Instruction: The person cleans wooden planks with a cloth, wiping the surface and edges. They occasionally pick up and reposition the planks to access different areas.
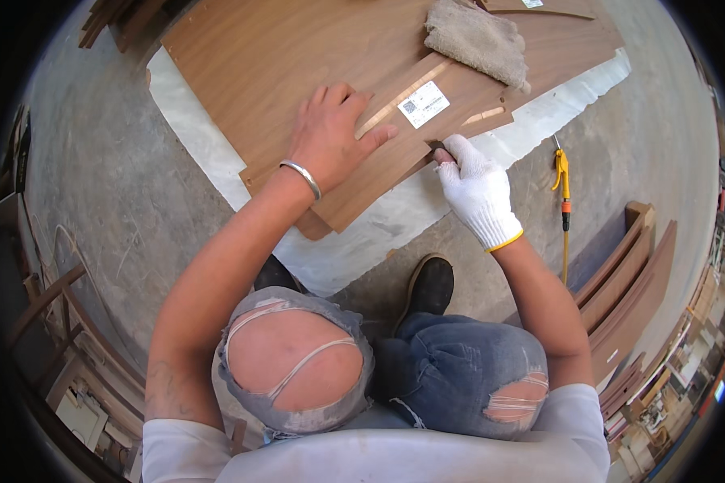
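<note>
Pale shirt cloth (427, 459) lies nearest, and ahead the labelled board (362, 189) slants lengthwise away to the right, the bare left hand (328, 133) resting on it, fingers spread, gripping nothing visible, the gloved right hand (475, 183) pinching a small dark piece (436, 146) at its near edge

A cloth (475, 40) lies on the panel (290, 48), air gun (562, 171) right, apparently frames (47, 306) left.

Ylw air gun (563, 171) on flr (97, 161), nr brn boards (634, 306).
</note>
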`<state>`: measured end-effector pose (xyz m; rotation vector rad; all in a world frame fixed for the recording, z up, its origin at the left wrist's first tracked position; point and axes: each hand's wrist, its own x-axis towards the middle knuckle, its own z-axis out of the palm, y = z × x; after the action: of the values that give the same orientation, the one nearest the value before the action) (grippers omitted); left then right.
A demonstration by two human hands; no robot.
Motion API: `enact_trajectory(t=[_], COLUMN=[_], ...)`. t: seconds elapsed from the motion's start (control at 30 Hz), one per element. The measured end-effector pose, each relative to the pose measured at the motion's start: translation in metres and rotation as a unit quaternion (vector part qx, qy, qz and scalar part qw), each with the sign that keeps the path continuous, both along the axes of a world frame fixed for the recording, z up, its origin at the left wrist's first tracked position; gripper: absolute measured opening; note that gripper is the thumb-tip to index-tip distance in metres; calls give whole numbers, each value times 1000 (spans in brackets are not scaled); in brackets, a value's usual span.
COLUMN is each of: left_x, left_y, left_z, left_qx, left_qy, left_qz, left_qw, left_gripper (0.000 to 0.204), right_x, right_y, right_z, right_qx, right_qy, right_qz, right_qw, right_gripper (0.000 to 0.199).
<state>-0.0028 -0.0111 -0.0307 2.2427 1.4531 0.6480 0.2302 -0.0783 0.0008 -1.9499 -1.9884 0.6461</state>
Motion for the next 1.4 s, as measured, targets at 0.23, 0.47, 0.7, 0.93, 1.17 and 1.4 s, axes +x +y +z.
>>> enact_trajectory(t=[0.23, 0.47, 0.7, 0.93, 1.17, 1.4], left_x=[0, 2, -1, 1, 0, 2], left_y=[-1, 1, 0, -1, -3, -2], left_z=[1, 1, -2, -1, 0, 0], left_qx=[-16, -28, -9, -19, -23, -22], left_qy=[11, -12, -17, 17, 10, 17], left_qz=[7, 7, 10, 14, 19, 15], left_qw=[1000, 1000, 1000, 1000, 1000, 1000], left_gripper=[60, 59, 57, 58, 58, 58], right_x=[-13, -24, -16, -56, -44, -78], right_y=[-11, -26, -16, -50, -37, -67], right_z=[1, -7, -2, -2, -4, -1], right_qx=[11, 35, 10, -24, 36, -53], right_qy=[-3, 14, -8, 16, -2, -24], right_qz=[26, 68, 28, 159, 95, 231], right_qw=[1000, 997, 1000, 987, 995, 971], right_gripper=[13, 12, 9, 15, 13, 20])
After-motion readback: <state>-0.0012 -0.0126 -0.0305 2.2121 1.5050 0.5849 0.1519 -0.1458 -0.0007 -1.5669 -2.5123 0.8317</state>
